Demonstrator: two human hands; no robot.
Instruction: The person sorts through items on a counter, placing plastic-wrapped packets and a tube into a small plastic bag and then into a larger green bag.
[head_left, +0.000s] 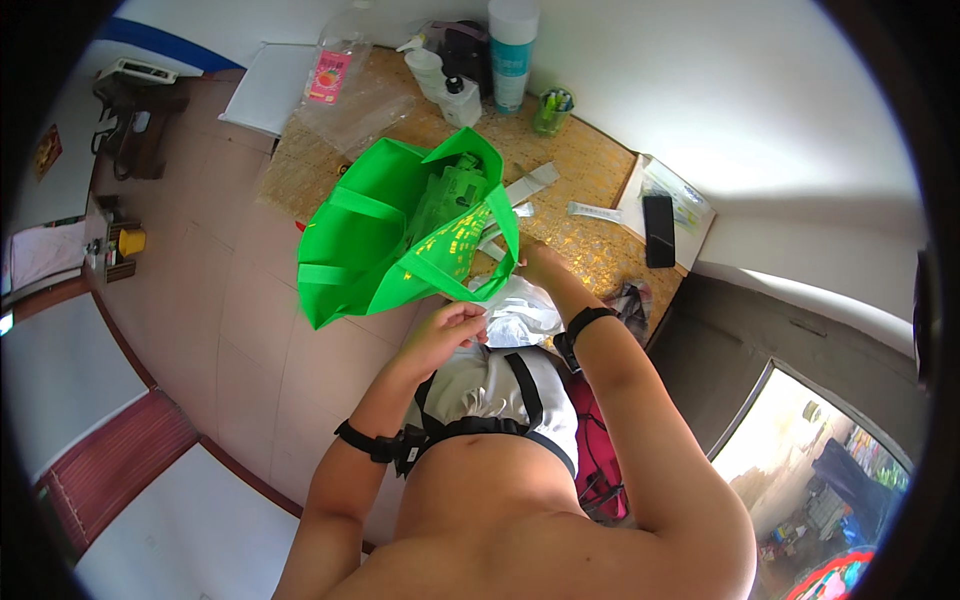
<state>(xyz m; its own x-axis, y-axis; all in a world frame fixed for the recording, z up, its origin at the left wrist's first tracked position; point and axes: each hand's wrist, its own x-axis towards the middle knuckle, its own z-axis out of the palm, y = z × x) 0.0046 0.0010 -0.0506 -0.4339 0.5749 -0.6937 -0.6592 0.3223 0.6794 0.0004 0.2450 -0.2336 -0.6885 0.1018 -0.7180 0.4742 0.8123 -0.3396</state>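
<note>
At the table's near edge lies a crumpled white plastic bag (521, 315). The bent thumb and fingers of my left hand (450, 330) close on its left edge. My right hand (541, 264) reaches over the tabletop just beyond the bag, its fingertips by a white stick sachet (493, 250); a green handle partly covers that spot, so a grip is unclear. In front of both hands stands a wide-mouthed green tote bag (360, 262) with yellow printing. Inside it are green-and-clear packages (457, 187). More white sachets (595, 212) lie on the table.
On the patterned table (600, 161) stand a tall white-and-blue canister (513, 67), pump bottles (459, 105), a green pen cup (553, 112) and a large clear bottle (330, 75). A black phone (659, 231) rests at the right, near a crumpled checked cloth (632, 304).
</note>
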